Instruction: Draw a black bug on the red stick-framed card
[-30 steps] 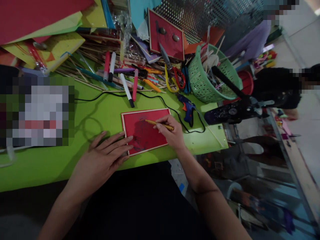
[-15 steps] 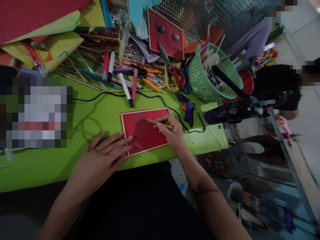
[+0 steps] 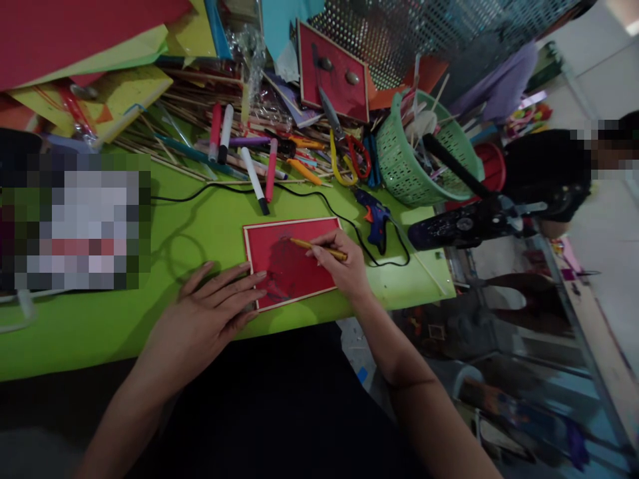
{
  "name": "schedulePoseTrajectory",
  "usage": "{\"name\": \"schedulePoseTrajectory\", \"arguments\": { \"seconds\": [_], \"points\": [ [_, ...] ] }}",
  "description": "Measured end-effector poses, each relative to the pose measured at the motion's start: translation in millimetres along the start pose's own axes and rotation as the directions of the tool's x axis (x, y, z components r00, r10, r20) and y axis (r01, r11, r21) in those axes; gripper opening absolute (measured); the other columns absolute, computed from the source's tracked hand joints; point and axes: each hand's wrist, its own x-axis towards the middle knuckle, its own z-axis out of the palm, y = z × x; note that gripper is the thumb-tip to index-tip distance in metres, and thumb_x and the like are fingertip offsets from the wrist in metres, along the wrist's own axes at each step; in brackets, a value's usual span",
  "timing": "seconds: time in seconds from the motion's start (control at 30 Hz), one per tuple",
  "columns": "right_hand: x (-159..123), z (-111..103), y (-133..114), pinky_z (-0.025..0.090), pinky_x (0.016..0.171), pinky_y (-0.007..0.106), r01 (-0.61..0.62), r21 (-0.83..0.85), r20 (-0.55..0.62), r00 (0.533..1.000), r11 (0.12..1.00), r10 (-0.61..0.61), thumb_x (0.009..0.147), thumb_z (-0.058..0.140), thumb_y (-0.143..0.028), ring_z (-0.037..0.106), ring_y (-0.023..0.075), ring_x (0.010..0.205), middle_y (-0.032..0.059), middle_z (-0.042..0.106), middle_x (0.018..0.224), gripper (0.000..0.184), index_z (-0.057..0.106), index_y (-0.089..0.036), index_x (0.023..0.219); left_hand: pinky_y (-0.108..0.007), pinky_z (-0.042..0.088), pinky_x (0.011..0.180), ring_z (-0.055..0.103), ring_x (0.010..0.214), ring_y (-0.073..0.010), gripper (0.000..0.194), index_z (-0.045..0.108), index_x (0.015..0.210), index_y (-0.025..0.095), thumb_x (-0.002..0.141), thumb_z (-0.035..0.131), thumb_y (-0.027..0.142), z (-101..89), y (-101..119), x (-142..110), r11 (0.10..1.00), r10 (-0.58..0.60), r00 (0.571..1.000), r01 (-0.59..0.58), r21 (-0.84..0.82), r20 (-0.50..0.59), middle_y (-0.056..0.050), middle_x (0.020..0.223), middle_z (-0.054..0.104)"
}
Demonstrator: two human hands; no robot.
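Note:
A red panel with a pale thin border lies on the green table in front of me. Dark sketched lines mark its left half and middle. My right hand rests at the panel's right side, its fingers closed around a yellow pencil. The pencil's tip points left, at or just over the dark lines. My left hand lies flat with fingers stretched out, their tips on the panel's left edge.
Beyond the panel lie markers, scissors, a blue glue gun with a black cord, and many thin sticks. A green basket stands at the right, near a black stand. Another red panel leans behind; a person is farther right.
The view has shifted very slightly. Both hands, the pencil and the red panel stay in nearly the same places.

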Motion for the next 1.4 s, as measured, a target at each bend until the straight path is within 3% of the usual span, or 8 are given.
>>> {"name": "schedulePoseTrajectory", "arguments": {
  "seconds": [0.17, 0.3, 0.83, 1.2, 1.4],
  "points": [
    [-0.9, 0.7, 1.4, 0.057, 0.073, 0.033, 0.003, -0.005, -0.025, 1.0, 1.0, -0.003, 0.096, 0.081, -0.043, 0.074, 0.0182, 0.075, 0.0035, 0.084, 0.087, 0.018, 0.075, -0.025, 0.098, -0.065, 0.038, 0.144, 0.07, 0.156, -0.0314, 0.046, 0.079, 0.152, 0.039, 0.124, 0.046, 0.054, 1.5, -2.3, -2.0, 1.0, -0.008, 1.0, 0.008, -0.021, -0.006, -0.001, 0.16, 0.079],
    [-0.9, 1.7, 2.8, 0.059, 0.074, 0.033, 0.022, 0.02, 0.052, 0.998, 1.0, -0.023, 0.096, 0.082, -0.045, 0.076, 0.019, 0.077, 0.004, 0.085, 0.088, 0.022, 0.075, -0.025, 0.1, -0.065, 0.038, 0.143, 0.07, 0.157, -0.0317, 0.044, 0.079, 0.152, 0.039, 0.123, 0.048, 0.051, 0.9, -1.8, -2.2, 0.999, -0.013, 1.0, 0.013, -0.031, 0.005, -0.001, 0.161, 0.079],
    [-0.3, 2.9, 12.7, 0.057, 0.075, 0.033, 0.062, 0.014, 0.103, 0.993, 0.998, -0.063, 0.101, 0.086, -0.06, 0.075, 0.0195, 0.08, 0.0041, 0.082, 0.094, 0.036, 0.077, -0.025, 0.109, -0.061, 0.039, 0.141, 0.071, 0.156, -0.0297, 0.047, 0.077, 0.15, 0.034, 0.127, 0.041, 0.051, 0.1, -0.3, -1.0, 0.998, 0.043, 0.999, -0.043, 0.04, -0.015, -0.002, 0.161, 0.078],
    [0.0, 2.4, 9.5, 0.062, 0.08, 0.033, 0.055, -0.014, 0.027, 0.998, 0.998, -0.055, 0.102, 0.082, -0.048, 0.082, 0.0205, 0.087, 0.0053, 0.088, 0.096, 0.024, 0.077, -0.024, 0.107, -0.06, 0.038, 0.143, 0.073, 0.153, -0.0306, 0.046, 0.08, 0.148, 0.034, 0.125, 0.045, 0.051, -0.6, -0.2, -0.6, 0.999, 0.04, 0.998, -0.039, 0.034, -0.038, -0.002, 0.16, 0.079],
    [1.0, 3.9, 8.3, 0.059, 0.073, 0.032, 0.066, -0.016, 0.041, 0.997, 0.998, -0.065, 0.099, 0.086, -0.047, 0.079, 0.0192, 0.08, 0.005, 0.087, 0.093, 0.025, 0.078, -0.024, 0.105, -0.058, 0.034, 0.145, 0.072, 0.154, -0.0284, 0.046, 0.079, 0.15, 0.034, 0.126, 0.043, 0.05, 0.3, -0.5, -1.2, 0.998, 0.047, 0.998, -0.046, 0.033, -0.033, -0.002, 0.159, 0.079]
  ]
}}
